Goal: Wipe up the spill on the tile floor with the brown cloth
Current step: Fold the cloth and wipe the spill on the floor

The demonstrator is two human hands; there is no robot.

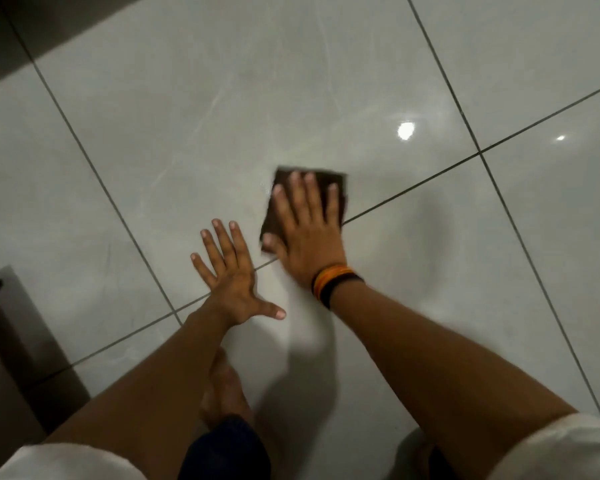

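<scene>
Sleeves, pale and cut off at the bottom corners, frame both bare forearms, and between them a bare foot (pixel 222 386) stands on the tile floor (pixel 153 140), its toes hidden behind the left arm. Next out, the left hand (pixel 232 275) lies flat on the tile with fingers spread, holding nothing, a prop for the body's weight. Just beyond and to its right, the right hand (pixel 305 233), banded at the wrist (pixel 333 282), presses palm-down with fingers straight on the brown cloth (pixel 340 188); this grip is open, pinning the folded square, not clutching it. The cloth sits near a grout line (pixel 413 192), most of it covered by the hand. To wipe well, I judge the palm should keep even pressure, overlap its strokes, and draw liquid inward instead of spreading it across the joint. Harder to read is the spill itself: faint streaks show on the glossy tile beyond the cloth, but glare from a ceiling-light reflection (pixel 406 130) makes wet and dry hard to separate. A dark object (pixel 11 341) at the left edge is cropped and unidentifiable.
</scene>
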